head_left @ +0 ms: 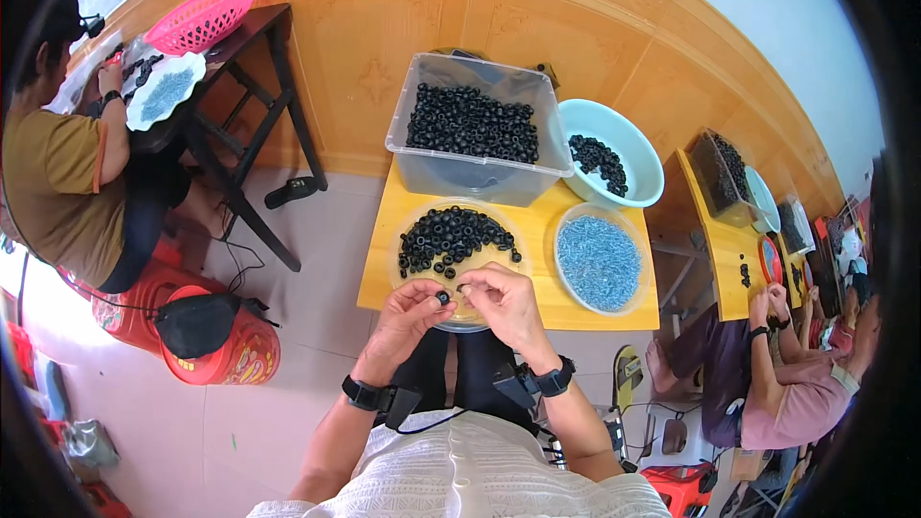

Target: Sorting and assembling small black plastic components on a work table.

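Note:
My left hand (411, 315) pinches a small black ring-shaped piece (442, 297) between thumb and fingertips, its hole facing up. Close beside it, the fingers of my right hand (506, 305) are pressed together; something small and dark shows at their tips, too small to name. Both hands are over the near part of a round, shallow tray (518, 221) on the yellow table (384, 278). Many loose black ring-shaped pieces (451, 235) lie toward its far side. To the right, a round clear dish (645, 280) is full of small light-blue pieces (597, 264).
Behind the tray stands a clear plastic bin (480, 177) of black pieces, beside a pale-blue basin (645, 149) holding more. At left, a person (67, 163) works at a dark table (149, 139); at right, another person (791, 393) sits by a second yellow table (734, 297).

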`<control>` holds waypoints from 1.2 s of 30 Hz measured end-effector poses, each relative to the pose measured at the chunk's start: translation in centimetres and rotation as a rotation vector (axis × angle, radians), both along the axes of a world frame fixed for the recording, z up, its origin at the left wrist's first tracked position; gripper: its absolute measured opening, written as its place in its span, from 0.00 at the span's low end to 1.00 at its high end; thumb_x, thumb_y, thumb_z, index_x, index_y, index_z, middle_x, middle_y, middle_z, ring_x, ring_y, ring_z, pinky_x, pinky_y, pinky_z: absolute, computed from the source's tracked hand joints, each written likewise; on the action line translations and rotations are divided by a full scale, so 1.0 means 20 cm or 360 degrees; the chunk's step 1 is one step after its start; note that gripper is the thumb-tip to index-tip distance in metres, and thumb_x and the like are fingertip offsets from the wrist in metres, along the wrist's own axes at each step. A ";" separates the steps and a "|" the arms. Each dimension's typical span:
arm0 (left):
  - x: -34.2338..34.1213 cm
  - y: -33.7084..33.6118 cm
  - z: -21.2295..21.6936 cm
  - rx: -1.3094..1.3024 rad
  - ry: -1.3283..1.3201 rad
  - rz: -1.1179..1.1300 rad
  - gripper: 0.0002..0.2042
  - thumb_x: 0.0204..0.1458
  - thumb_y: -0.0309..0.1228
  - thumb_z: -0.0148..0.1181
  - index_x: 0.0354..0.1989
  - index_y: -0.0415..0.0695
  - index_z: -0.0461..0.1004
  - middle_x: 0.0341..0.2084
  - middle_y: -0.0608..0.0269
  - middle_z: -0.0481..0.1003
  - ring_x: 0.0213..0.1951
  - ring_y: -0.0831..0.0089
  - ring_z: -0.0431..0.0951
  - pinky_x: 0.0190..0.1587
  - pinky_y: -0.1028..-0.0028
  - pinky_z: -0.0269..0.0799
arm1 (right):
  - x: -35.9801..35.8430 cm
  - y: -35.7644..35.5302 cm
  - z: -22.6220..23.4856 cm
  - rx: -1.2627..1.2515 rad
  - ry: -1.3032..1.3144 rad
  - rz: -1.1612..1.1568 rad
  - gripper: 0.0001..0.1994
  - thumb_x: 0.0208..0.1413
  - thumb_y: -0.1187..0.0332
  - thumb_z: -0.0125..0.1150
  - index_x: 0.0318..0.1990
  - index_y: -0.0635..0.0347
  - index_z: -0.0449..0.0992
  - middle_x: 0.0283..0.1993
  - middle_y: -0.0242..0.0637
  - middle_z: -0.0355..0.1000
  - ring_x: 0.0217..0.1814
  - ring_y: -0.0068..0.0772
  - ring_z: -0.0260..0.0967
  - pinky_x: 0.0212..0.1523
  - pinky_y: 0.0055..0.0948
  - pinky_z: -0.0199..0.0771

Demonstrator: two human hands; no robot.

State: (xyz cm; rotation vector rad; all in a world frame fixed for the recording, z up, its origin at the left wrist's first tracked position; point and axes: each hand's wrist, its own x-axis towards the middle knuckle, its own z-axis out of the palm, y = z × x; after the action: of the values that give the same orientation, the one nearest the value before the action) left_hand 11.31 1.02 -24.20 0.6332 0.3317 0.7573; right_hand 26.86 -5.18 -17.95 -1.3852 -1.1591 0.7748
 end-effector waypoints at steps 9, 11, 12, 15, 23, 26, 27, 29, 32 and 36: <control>0.00 -0.01 0.02 0.0131 -0.0002 0.0048 0.08 0.50 0.21 0.55 0.40 0.38 0.70 0.38 0.61 0.73 0.39 0.70 0.76 0.44 0.73 0.74 | -0.06 -0.02 0.06 0.0242 -0.0662 0.0113 0.06 0.45 0.81 0.56 0.33 0.68 0.75 0.28 0.44 0.69 0.28 0.41 0.70 0.29 0.29 0.69; 0.00 -0.01 0.01 0.0136 0.0009 0.0055 0.08 0.50 0.21 0.55 0.40 0.38 0.70 0.39 0.61 0.73 0.39 0.70 0.76 0.44 0.73 0.74 | -0.06 -0.02 0.06 0.0231 -0.0682 0.0127 0.06 0.46 0.80 0.56 0.33 0.68 0.75 0.28 0.44 0.69 0.28 0.41 0.70 0.29 0.30 0.70; -0.01 -0.01 0.01 0.0141 0.0022 0.0058 0.08 0.50 0.21 0.55 0.40 0.38 0.70 0.39 0.61 0.72 0.40 0.71 0.76 0.45 0.73 0.74 | -0.06 -0.02 0.06 0.0239 -0.0696 0.0129 0.06 0.46 0.80 0.56 0.34 0.67 0.75 0.29 0.44 0.69 0.29 0.42 0.70 0.29 0.30 0.70; 0.00 -0.02 0.02 0.0163 0.0071 0.0082 0.08 0.50 0.21 0.55 0.39 0.38 0.70 0.38 0.61 0.73 0.39 0.71 0.76 0.45 0.73 0.74 | -0.07 -0.03 0.06 0.0242 -0.0750 0.0128 0.07 0.46 0.80 0.56 0.34 0.67 0.74 0.29 0.44 0.69 0.29 0.44 0.70 0.29 0.32 0.70; 0.01 -0.04 0.03 0.0254 0.0188 0.0160 0.08 0.47 0.18 0.57 0.36 0.39 0.70 0.32 0.62 0.74 0.36 0.76 0.76 0.43 0.75 0.74 | -0.09 -0.03 0.07 0.0157 -0.1014 0.0156 0.06 0.43 0.81 0.55 0.31 0.67 0.73 0.28 0.45 0.68 0.29 0.49 0.69 0.29 0.38 0.70; 0.02 -0.05 0.03 0.0309 0.0217 0.0192 0.08 0.46 0.17 0.58 0.34 0.39 0.70 0.31 0.63 0.74 0.35 0.77 0.75 0.41 0.76 0.74 | -0.09 -0.03 0.07 0.0056 -0.1079 0.0152 0.04 0.45 0.80 0.55 0.30 0.67 0.74 0.27 0.45 0.68 0.29 0.48 0.69 0.29 0.36 0.69; 0.02 -0.05 0.03 0.0335 0.0229 0.0210 0.07 0.46 0.17 0.58 0.33 0.39 0.70 0.30 0.64 0.74 0.34 0.78 0.75 0.41 0.77 0.73 | -0.10 -0.02 0.07 0.0034 -0.1080 0.0146 0.04 0.45 0.80 0.55 0.30 0.67 0.74 0.27 0.45 0.68 0.29 0.49 0.69 0.30 0.37 0.69; 0.02 -0.04 0.03 0.0366 0.0289 0.0227 0.08 0.45 0.17 0.58 0.33 0.39 0.69 0.30 0.64 0.74 0.34 0.78 0.75 0.41 0.77 0.73 | -0.10 -0.01 0.06 0.0013 -0.1080 0.0138 0.04 0.45 0.80 0.54 0.30 0.67 0.74 0.27 0.45 0.68 0.29 0.49 0.68 0.30 0.37 0.69; 0.02 -0.04 0.03 0.0387 0.0348 0.0245 0.08 0.45 0.17 0.59 0.33 0.39 0.69 0.30 0.64 0.74 0.35 0.78 0.75 0.41 0.78 0.73 | -0.10 -0.01 0.06 -0.0057 -0.1062 0.0133 0.05 0.44 0.80 0.53 0.30 0.67 0.74 0.28 0.46 0.69 0.30 0.49 0.69 0.31 0.37 0.70; 0.03 -0.04 0.06 0.0422 0.0322 0.0261 0.09 0.44 0.16 0.59 0.33 0.39 0.69 0.30 0.65 0.73 0.36 0.78 0.74 0.40 0.78 0.73 | -0.10 -0.01 0.05 -0.0006 -0.0903 0.0021 0.05 0.44 0.78 0.53 0.29 0.67 0.74 0.27 0.49 0.69 0.30 0.51 0.69 0.31 0.40 0.69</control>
State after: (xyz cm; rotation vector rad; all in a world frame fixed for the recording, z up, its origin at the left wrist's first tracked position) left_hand 11.89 0.29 -23.09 0.9450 0.4777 0.9047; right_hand 24.91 -5.29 -16.87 -1.6572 -1.5983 0.3940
